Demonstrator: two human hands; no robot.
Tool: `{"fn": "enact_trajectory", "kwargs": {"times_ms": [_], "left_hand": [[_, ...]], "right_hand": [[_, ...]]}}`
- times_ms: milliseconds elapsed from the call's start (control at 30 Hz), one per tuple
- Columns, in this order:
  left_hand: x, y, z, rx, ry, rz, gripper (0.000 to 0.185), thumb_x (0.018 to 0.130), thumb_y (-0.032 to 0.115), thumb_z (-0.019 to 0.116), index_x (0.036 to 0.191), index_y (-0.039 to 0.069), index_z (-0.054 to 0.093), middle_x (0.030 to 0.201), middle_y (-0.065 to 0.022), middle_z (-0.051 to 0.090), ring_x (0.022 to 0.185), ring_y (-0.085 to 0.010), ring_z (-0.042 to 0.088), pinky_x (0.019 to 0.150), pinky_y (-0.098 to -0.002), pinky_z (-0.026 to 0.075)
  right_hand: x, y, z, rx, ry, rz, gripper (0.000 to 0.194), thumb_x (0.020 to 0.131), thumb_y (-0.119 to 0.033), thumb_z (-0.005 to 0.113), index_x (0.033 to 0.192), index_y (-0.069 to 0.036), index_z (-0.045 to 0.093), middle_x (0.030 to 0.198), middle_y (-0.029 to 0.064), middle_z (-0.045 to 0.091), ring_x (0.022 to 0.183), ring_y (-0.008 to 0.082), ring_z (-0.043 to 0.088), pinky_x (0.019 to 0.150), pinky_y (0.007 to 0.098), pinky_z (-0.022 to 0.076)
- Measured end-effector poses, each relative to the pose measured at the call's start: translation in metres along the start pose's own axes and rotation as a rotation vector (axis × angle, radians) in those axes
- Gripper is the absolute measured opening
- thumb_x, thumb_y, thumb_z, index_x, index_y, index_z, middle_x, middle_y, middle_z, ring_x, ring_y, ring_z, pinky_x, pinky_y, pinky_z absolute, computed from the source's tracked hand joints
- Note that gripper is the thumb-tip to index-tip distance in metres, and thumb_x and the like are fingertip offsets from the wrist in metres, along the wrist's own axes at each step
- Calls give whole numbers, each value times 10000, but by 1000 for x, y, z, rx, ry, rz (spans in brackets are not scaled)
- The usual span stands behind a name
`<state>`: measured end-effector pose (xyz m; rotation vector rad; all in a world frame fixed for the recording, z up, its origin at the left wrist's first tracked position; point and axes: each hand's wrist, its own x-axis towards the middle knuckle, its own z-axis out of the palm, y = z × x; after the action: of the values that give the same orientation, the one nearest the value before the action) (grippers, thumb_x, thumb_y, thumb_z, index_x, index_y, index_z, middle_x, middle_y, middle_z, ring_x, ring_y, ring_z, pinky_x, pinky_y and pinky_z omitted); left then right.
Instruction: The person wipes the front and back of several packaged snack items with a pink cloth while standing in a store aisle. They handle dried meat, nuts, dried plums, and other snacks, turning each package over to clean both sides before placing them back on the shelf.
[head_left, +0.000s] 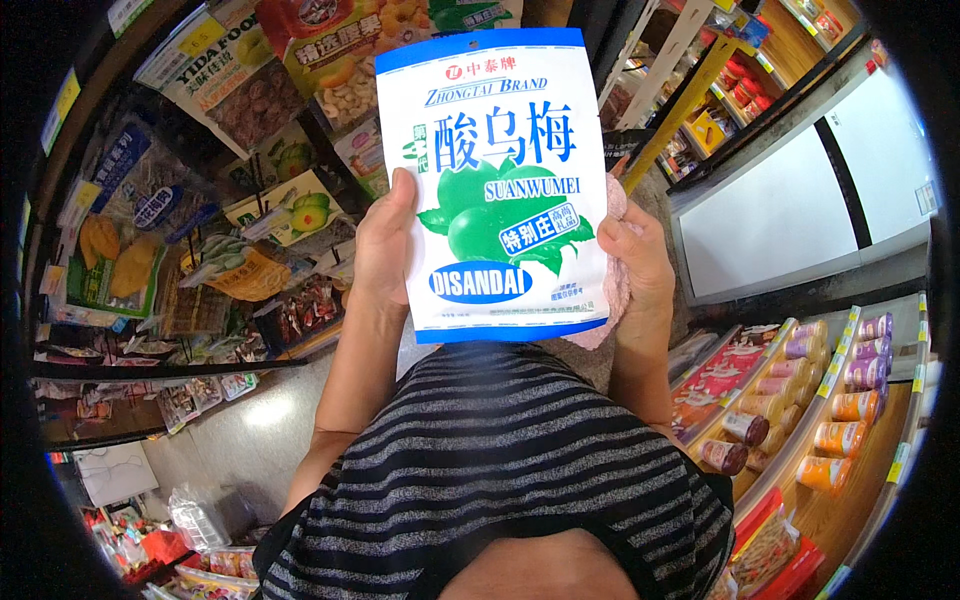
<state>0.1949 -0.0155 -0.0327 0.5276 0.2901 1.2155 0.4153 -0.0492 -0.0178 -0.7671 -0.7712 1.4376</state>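
A flat white snack packet (499, 187) with blue top and bottom bands and a picture of green plums is held upright in front of my chest, its printed front towards the camera. My left hand (386, 240) grips its left edge, thumb on the front. On the right edge, my right hand (637, 251) pinches the packet and also holds a crumpled pink cloth (616, 300), partly hidden behind it. The fingers of both hands are mostly hidden behind the packet or cloth.
Hanging snack bags (247, 97) fill the rack on the left. Shelves at lower right hold jars (832, 442) and packets. A yellow upright strip (679, 105) and white panels (772, 217) stand at upper right. Plastic-wrapped goods (199, 517) lie at lower left.
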Motion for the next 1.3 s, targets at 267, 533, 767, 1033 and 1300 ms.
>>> {"fn": "enact_trajectory", "kwargs": {"times_ms": [267, 533, 767, 1033, 1300], "left_hand": [[-4, 1, 8, -97, 20, 27, 571, 955, 433, 335, 1321, -5, 339, 1263, -185, 477, 1098, -291, 526, 898, -415, 462], [-2, -2, -3, 56, 146, 58, 478, 951, 311, 406, 1244, -66, 411, 1168, -185, 543, 986, -259, 585, 832, -360, 495], [-2, -13, 4, 702, 431, 115, 583, 841, 113, 562, 1347, 14, 290, 946, -90, 557, 840, -150, 546, 723, -283, 463], [0, -48, -36, -242, -67, -87, 515, 870, 298, 520, 1270, 8, 375, 1043, -140, 518, 946, -196, 490, 824, -286, 401], [12, -67, -46, -622, -657, -356, 584, 891, 468, 399, 1125, -65, 449, 961, -156, 534, 716, -181, 472, 643, -268, 382]], "right_hand": [[6, -1, -1, -10, -35, 1, 337, 746, -39, 607, 1051, 100, 571, 932, 141, 634, 780, 151, 620, 715, 244, 494], [5, -2, 0, -24, 17, -48, 349, 727, -39, 605, 1041, 108, 570, 901, 149, 638, 754, 162, 625, 707, 249, 493], [-5, -13, 15, -122, 76, -152, 334, 742, -35, 613, 1043, 102, 565, 917, 135, 636, 762, 143, 615, 710, 248, 488], [-18, 2, 42, -170, -185, -2, 333, 751, -81, 666, 1039, 61, 580, 901, 74, 632, 764, 108, 596, 703, 245, 489], [-17, -14, 35, -127, 46, -146, 310, 750, -54, 589, 1026, 85, 571, 921, 127, 630, 799, 148, 606, 747, 265, 487]]}}
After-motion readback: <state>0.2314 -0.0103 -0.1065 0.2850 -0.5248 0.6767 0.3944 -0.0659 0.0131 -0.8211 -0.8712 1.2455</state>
